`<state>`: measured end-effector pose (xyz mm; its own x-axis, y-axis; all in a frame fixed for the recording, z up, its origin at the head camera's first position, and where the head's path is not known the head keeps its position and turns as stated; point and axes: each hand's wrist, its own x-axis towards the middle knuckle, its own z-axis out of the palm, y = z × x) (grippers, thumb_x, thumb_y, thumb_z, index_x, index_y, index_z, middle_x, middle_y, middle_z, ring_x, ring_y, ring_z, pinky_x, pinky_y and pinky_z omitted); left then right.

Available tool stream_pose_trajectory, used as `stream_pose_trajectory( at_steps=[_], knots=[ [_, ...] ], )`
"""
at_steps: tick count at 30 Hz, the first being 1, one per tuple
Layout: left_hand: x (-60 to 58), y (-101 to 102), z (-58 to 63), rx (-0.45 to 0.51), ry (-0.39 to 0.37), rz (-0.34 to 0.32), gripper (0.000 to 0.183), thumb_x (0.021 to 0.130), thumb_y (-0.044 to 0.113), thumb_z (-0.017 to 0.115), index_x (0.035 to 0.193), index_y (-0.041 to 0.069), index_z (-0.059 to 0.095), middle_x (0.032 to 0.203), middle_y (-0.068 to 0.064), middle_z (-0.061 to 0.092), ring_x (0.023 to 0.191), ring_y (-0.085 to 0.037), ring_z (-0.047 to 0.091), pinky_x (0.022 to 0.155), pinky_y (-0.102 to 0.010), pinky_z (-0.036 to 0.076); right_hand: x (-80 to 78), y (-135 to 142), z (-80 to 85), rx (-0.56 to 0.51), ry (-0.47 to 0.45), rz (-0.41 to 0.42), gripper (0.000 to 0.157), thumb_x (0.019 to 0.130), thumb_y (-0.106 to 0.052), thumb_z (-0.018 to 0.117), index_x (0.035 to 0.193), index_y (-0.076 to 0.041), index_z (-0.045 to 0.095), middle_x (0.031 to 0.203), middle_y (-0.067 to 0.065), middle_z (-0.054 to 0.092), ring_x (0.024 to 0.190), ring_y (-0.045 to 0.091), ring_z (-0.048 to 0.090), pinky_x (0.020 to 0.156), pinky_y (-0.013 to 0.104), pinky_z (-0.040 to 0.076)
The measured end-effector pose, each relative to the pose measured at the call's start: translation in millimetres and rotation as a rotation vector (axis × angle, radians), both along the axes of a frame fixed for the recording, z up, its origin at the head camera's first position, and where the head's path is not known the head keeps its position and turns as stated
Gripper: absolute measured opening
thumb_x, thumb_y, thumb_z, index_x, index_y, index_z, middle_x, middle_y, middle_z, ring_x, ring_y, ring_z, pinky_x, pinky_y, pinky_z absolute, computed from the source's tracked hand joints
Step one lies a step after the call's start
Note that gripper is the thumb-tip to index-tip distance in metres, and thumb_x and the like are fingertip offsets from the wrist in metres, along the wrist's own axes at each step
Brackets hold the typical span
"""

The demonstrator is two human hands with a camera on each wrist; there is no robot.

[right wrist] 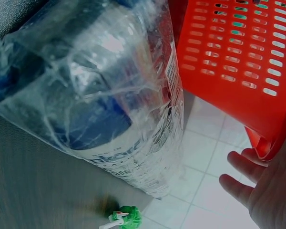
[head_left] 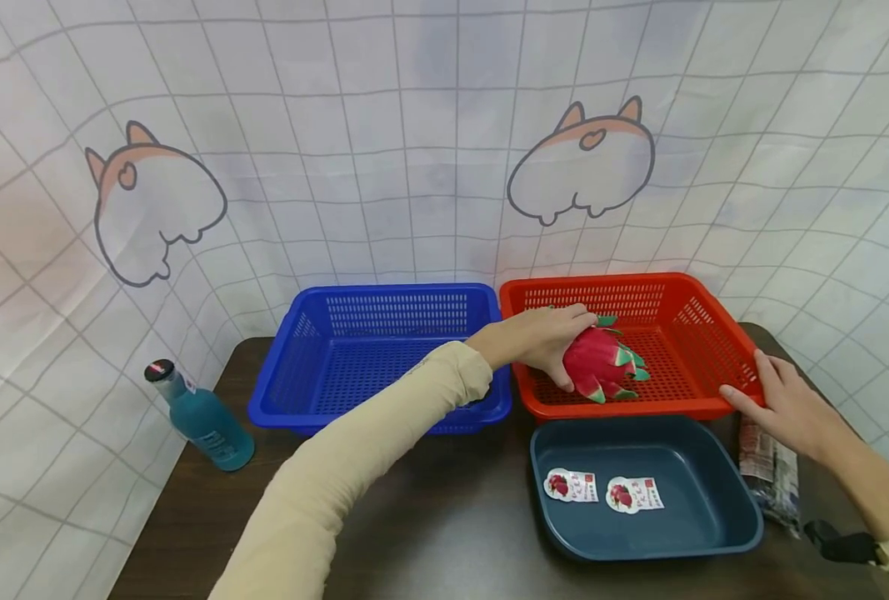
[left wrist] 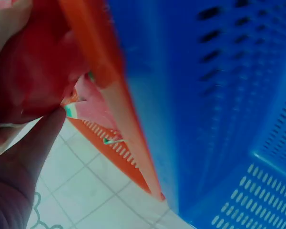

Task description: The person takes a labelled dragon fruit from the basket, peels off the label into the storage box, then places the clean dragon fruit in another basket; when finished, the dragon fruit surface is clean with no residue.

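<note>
A red dragon fruit with green-tipped scales [head_left: 597, 367] is in the left part of the red perforated basket [head_left: 721, 333]. My left hand [head_left: 545, 337] grips it from the left, fingers over its top and thumb low on its near side. In the left wrist view the dragon fruit [left wrist: 33, 71] is close up; a paler pink piece with green tips shows past it, and I cannot tell whether it is a separate fruit. At the basket's near right corner, my right hand [head_left: 800, 408] holds the rim, its fingers [right wrist: 238, 188] on the outer side.
A blue basket [head_left: 399, 302] stands left of the red one. In front is a dark teal tray [head_left: 684, 500] with two dragon-fruit labels [head_left: 635, 495]. Right of it lies a clear plastic package [head_left: 770, 471]. A teal bottle [head_left: 212, 425] stands at left; a patterned cloth [head_left: 444, 167] hangs behind.
</note>
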<state>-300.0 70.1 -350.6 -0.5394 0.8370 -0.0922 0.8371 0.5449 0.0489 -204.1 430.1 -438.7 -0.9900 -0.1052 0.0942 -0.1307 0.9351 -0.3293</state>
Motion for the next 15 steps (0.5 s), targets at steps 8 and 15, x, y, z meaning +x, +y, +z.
stream_pose_trajectory(
  at_steps=[8, 15],
  knots=[
    [-3.0, 17, 1.8, -0.065, -0.13, 0.031, 0.097, 0.071, 0.065, 0.073, 0.145, 0.012, 0.04, 0.137, 0.001, 0.049, 0.119, -0.011, 0.049, 0.098, -0.024, 0.048, -0.6, 1, 0.9, 0.008, -0.028, -0.006, 0.095, 0.094, -0.052, 0.052, 0.151, 0.007, 0.005, 0.136, 0.042, 0.024, 0.105, 0.054, 0.04, 0.075, 0.069, 0.047],
    [-5.1, 21, -2.2, -0.07, -0.166, 0.068, 0.091, 0.069, 0.068, 0.072, 0.14, 0.016, 0.049, 0.128, 0.005, 0.058, 0.111, -0.008, 0.053, 0.092, -0.022, 0.049, -0.2, 0, 3.3, 0.042, -0.029, -0.005, 0.096, 0.094, -0.053, 0.051, 0.151, 0.009, 0.005, 0.135, 0.042, 0.025, 0.105, 0.055, 0.04, 0.076, 0.07, 0.047]
  ],
)
